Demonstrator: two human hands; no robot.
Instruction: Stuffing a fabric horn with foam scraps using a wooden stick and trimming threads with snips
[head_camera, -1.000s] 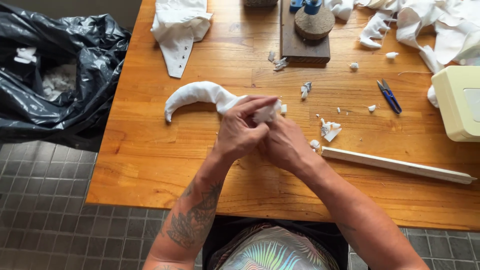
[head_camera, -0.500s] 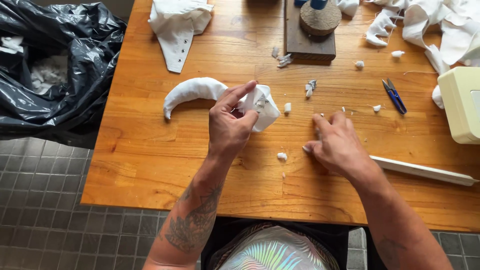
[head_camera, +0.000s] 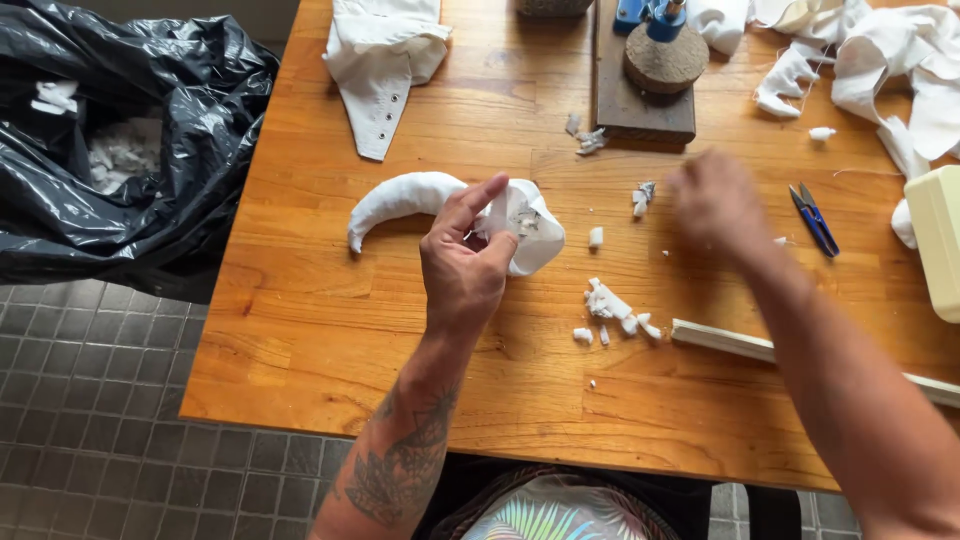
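- White stuffed fabric crescent (head_camera: 405, 196) lay on the wooden tabletop (head_camera: 300, 330) nearer its left edge, long axis running left to right, tapered tip toward that edge.
- Left hand (head_camera: 462, 268) pinched the crescent's open, bunched right end, thumb and forefinger closed on the cloth.
- Right hand (head_camera: 715, 205), blurred, hovered well apart toward the right edge, near the blue snips (head_camera: 815, 220); its grip could not be told.
- White scraps (head_camera: 612, 308) lay between the hands.

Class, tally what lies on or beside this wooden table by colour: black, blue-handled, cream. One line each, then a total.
Black: 1, bin bag
Blue-handled: 1, snips
Cream: 1, box
Total: 3
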